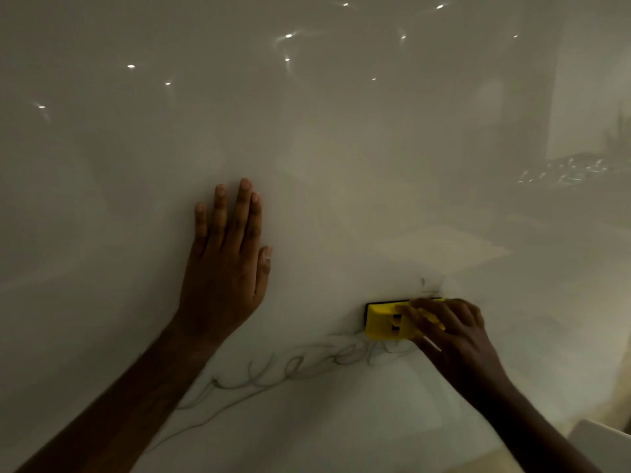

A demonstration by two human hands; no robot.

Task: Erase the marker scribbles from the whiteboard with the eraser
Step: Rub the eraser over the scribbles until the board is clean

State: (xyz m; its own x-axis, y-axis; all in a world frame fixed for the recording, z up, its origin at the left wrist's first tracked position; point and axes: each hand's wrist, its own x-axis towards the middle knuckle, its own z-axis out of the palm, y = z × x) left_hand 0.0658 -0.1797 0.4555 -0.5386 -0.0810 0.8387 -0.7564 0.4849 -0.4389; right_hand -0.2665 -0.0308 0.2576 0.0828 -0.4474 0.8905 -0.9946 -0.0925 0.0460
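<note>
I count two hands, one eraser and one whiteboard. My right hand [450,331] grasps the yellow eraser [392,320], fingers curled over its top and right end, so the grip covers roughly the right half of the block. The eraser lies lengthwise against the whiteboard [341,138], with a dark edge along its upper and left sides where it meets the board, and two small dark slots on the yellow face just left of my fingertips.

Marker traces: one looping scribble line [307,365] begins directly under the grip and runs away from it down toward my left forearm, thinning into a long tail. A second, much smaller mark [428,286] sits just above the grip, touching or nearly touching the eraser's top edge; I cannot tell which.

My left hand [227,264] is well apart from the grip, up and to its left, released and flat on the board, fingers straight and close together, thumb out toward the eraser side.

The board is glossy and off-white and fills nearly the whole view. It mirrors about ten small points of light far above the grip and dim room shapes to the upper right, too hazy to name. Lighting is low.

Both forearms are cut off at the bottom edge. Below and right of the grip a pale corner [601,438] shows, unclear what it is. The eraser's right end is hidden under my fingers.
</note>
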